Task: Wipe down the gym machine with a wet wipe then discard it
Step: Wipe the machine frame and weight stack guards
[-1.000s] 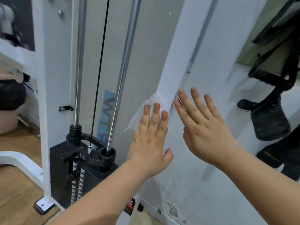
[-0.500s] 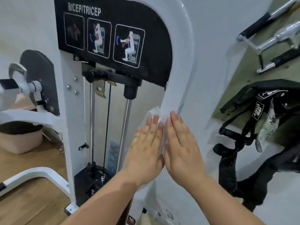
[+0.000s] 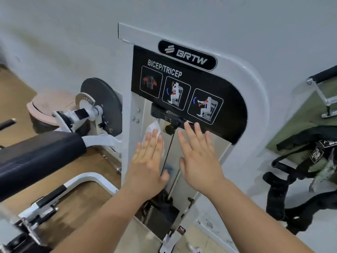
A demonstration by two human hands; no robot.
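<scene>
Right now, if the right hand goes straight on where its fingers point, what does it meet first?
Probably the black bracket just beyond the fingertips of the open right hand; the BICEP/TRICEP placard sits above it. Depth is unclear, so it may pass in front of both.

Two hands are showing, the left hand [image 3: 145, 161] and right hand [image 3: 198, 161], with one wet wipe [image 3: 153, 127], one gym machine [image 3: 257, 99] (three pictograms [image 3: 176, 93] sitting on its panel [image 3: 231, 106]).
</scene>
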